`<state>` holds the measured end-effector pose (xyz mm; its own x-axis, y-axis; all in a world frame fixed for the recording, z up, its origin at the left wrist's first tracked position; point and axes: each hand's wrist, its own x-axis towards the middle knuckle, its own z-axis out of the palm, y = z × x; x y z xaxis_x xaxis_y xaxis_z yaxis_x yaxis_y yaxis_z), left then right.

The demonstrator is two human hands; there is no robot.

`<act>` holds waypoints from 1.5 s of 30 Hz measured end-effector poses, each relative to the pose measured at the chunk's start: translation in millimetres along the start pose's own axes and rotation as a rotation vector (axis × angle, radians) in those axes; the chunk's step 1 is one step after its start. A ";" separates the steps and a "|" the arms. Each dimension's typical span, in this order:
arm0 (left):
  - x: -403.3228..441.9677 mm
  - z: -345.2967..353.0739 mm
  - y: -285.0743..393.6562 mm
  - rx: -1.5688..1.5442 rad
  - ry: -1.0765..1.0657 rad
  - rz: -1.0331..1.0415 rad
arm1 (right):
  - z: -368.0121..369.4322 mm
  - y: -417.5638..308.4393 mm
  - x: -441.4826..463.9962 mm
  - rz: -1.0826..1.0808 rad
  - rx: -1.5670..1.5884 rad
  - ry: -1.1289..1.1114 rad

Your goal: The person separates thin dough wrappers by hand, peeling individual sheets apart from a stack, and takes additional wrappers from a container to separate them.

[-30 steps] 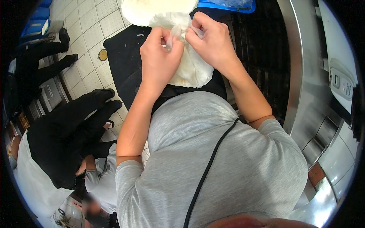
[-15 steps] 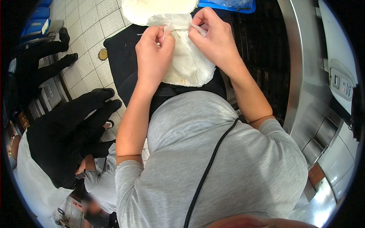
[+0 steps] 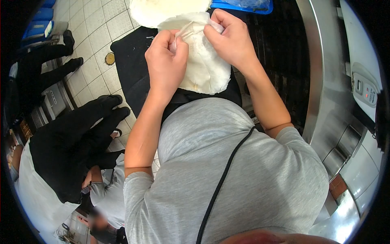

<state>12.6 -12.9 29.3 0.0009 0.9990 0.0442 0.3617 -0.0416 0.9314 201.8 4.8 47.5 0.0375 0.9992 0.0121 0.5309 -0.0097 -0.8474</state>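
Note:
A thin, floppy, off-white round dough wrapper [image 3: 207, 77] hangs creased between my two hands, over my black-covered lap. My left hand [image 3: 166, 65] pinches it near its upper left part, with thumb and curled fingers pressed together. My right hand [image 3: 233, 42] grips the upper right part between thumb and fingers. A raised fold runs between the two pinches, and whether it is one layer or several I cannot tell. Just beyond my hands lie more pale round wrappers [image 3: 170, 10], partly cut off by the frame's top edge.
A blue tray [image 3: 266, 9] with clear plastic is at the top right. Beyond my right arm are a dark slatted surface [image 3: 280, 61] and a steel edge [image 3: 315, 81]. Several people in dark trousers [image 3: 73, 142] are at left on the tiled floor [image 3: 95, 44].
The upper part of the wrapper has lifted and bunched into a new fold between my hands. My right hand has shifted slightly; my left keeps its pinch in nearly the same place.

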 end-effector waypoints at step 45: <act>9.3 2.0 17.4 -0.532 0.070 -0.091 | 2.7 -23.5 -2.4 -0.050 0.244 0.025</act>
<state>20.8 -4.3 45.2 -0.0766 0.9963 -0.0381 -0.1641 0.0250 0.9861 186.9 2.8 66.0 0.0393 0.9969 0.0677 0.3130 0.0521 -0.9483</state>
